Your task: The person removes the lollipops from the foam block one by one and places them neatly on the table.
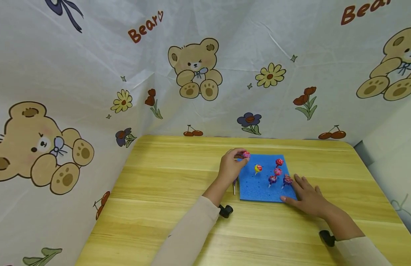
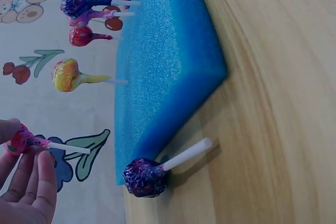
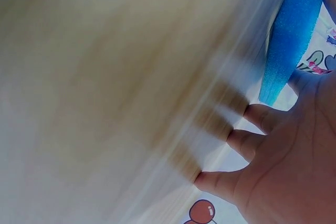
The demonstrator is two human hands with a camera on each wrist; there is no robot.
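Five lollipops (image 1: 258, 168) stand in the foam block (image 1: 252, 192), right of centre; two apparently remain: a pink lollipop (image 1: 246, 154) pinched in the left hand (image 1: 230, 166), a purple lollipop (image 2: 144, 178) on the counter (image 1: 175, 184); right hand (image 1: 310, 199) spread, holding nothing.

Indoor corner, exact type of room unclear: one wood-grain counter (image 1: 178, 173); one white cloth (image 1: 225, 111), creased, hung behind and at left, printed with bears (image 1: 196, 79), flowers (image 1: 270, 75) and cherries (image 1: 197, 133).
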